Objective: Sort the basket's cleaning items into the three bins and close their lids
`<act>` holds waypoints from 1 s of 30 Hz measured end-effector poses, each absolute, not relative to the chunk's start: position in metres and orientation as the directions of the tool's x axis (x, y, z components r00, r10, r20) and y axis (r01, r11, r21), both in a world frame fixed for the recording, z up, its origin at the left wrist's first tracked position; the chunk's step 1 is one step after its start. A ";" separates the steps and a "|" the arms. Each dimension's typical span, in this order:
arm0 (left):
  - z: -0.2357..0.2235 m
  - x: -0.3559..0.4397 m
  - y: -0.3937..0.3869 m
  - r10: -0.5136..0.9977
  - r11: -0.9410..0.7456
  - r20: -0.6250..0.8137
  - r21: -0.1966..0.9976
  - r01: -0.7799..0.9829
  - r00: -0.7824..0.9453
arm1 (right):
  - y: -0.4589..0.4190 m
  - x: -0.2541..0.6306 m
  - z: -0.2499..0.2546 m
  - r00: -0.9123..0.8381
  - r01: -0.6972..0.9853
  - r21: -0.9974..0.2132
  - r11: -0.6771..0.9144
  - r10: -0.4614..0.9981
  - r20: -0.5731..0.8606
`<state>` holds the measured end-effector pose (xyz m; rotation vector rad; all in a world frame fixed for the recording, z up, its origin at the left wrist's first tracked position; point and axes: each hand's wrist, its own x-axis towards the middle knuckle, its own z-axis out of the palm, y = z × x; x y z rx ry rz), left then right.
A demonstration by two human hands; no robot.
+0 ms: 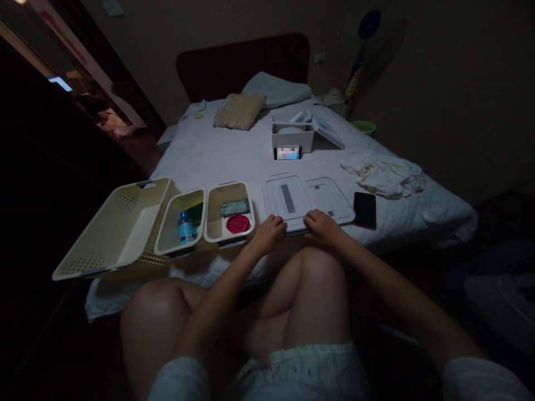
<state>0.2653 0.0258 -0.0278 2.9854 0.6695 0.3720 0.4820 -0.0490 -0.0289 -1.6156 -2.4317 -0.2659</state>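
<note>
Two pale plastic box lids lie side by side, partly overlapping, near the front edge of the bed. The left lid (273,195) has a grey strip across it, and the right lid (334,195) has a raised panel. My left hand (270,234) curls its fingers over the near edge of the left lid. A little to the right, my right hand (322,225) grips the near edge where the lids meet; its thumb side is partly hidden. Just left of the lids stands a cream bin (228,189) with a red round item (238,224) and a folded greenish cloth (234,208).
Another cream bin (161,236) holds a water bottle (186,227). A large perforated basket (125,234) is at far left. Farther back, a phone with a lit screen (287,152) leans against a white box (292,139). A dark phone (365,210) and crumpled cloth (387,177) lie right.
</note>
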 end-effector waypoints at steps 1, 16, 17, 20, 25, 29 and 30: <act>-0.027 0.265 0.027 0.425 -0.905 0.214 0.131 0.406 0.879 | -0.047 0.484 -0.029 -0.388 0.917 0.017 0.399 0.879 0.279; -0.020 0.270 0.031 0.396 -0.908 0.206 0.233 0.348 0.895 | -0.035 0.492 -0.027 -0.404 0.883 -0.142 0.448 0.878 0.258; -0.020 0.270 0.031 0.399 -0.907 0.203 0.230 0.352 0.894 | -0.034 0.491 -0.028 -0.404 0.883 -0.140 0.447 0.878 0.258; -0.020 0.271 0.029 0.416 -0.901 0.196 0.218 0.374 0.888 | -0.035 0.488 -0.031 -0.400 0.890 -0.120 0.441 0.878 0.262; -0.019 0.272 0.025 0.445 -0.891 0.192 0.197 0.410 0.875 | -0.038 0.477 -0.032 -0.361 0.914 -0.070 0.399 0.880 0.308; -0.017 0.272 0.024 0.454 -0.885 0.181 0.202 0.419 0.872 | -0.039 0.473 -0.031 -0.364 0.915 -0.059 0.399 0.881 0.304; -0.017 0.272 0.024 0.456 -0.884 0.180 0.201 0.421 0.872 | -0.039 0.473 -0.030 -0.363 0.916 -0.059 0.398 0.881 0.302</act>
